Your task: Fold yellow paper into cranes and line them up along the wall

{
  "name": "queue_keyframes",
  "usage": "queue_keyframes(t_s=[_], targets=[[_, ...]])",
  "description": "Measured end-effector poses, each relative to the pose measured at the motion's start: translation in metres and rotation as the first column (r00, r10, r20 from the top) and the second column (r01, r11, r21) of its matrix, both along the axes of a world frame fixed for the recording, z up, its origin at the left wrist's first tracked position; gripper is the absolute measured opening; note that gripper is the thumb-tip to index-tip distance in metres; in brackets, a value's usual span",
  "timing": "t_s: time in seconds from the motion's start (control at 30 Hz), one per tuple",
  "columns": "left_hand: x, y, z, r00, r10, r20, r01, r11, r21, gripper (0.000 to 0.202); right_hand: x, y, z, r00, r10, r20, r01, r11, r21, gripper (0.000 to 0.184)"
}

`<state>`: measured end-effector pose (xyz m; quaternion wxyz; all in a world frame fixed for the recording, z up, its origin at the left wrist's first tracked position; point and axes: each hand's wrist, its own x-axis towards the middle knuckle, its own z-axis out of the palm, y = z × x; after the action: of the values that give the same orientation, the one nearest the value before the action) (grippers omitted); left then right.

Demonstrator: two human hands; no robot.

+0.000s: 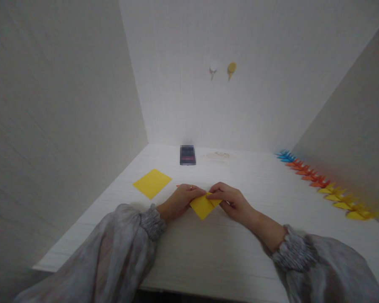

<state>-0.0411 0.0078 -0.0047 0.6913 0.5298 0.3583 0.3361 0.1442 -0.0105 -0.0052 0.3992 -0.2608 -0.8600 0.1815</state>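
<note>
A folded yellow paper [202, 205] lies on the white table [183, 252] between my two hands. My left hand [180, 199] has its fingers curled, pinching the paper's left edge; a ring shows on one finger. My right hand [232, 200] pinches the paper's upper right corner with fingers pressed together. Both hands press the paper down on the table. A flat yellow square sheet [152, 183] lies to the left of my left hand, untouched.
A row of folded paper figures, blue [284, 156], orange [308, 173] and yellow [350, 204], runs along the right wall. A small dark box [187, 155] stands at the back of the table. Two round pegs [222, 69] hang on the back wall. Walls close in left and right.
</note>
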Motion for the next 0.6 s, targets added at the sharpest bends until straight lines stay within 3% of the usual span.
queue_keyframes(t_s=[0.07, 0.23, 0.33, 0.43, 0.6], targets=[[0.002, 0.001, -0.002, 0.999, 0.004, 0.031, -0.003, 0.999, -0.037, 0.017, 0.000, 0.000, 0.002, 1.000, 0.008, -0.019, -0.009, 0.999, -0.036, 0.030], [0.000, 0.005, -0.008, 0.995, 0.085, -0.050, -0.081, 0.994, 0.071, 0.022, 0.001, 0.003, 0.001, 0.990, 0.070, -0.122, -0.100, 0.958, -0.269, 0.025], [-0.001, 0.007, -0.009, 0.983, 0.142, -0.115, -0.125, 0.981, 0.149, 0.023, -0.004, 0.007, -0.006, 0.970, -0.063, -0.233, -0.041, 0.908, -0.417, 0.018], [0.000, 0.006, -0.009, 0.973, 0.171, -0.157, -0.142, 0.973, 0.184, 0.023, -0.013, 0.009, -0.014, 0.927, -0.237, -0.291, 0.031, 0.821, -0.570, 0.014], [0.001, 0.007, -0.010, 0.972, 0.164, -0.168, -0.129, 0.971, 0.202, 0.026, -0.018, 0.009, -0.015, 0.913, -0.289, -0.288, 0.006, 0.716, -0.698, 0.018]])
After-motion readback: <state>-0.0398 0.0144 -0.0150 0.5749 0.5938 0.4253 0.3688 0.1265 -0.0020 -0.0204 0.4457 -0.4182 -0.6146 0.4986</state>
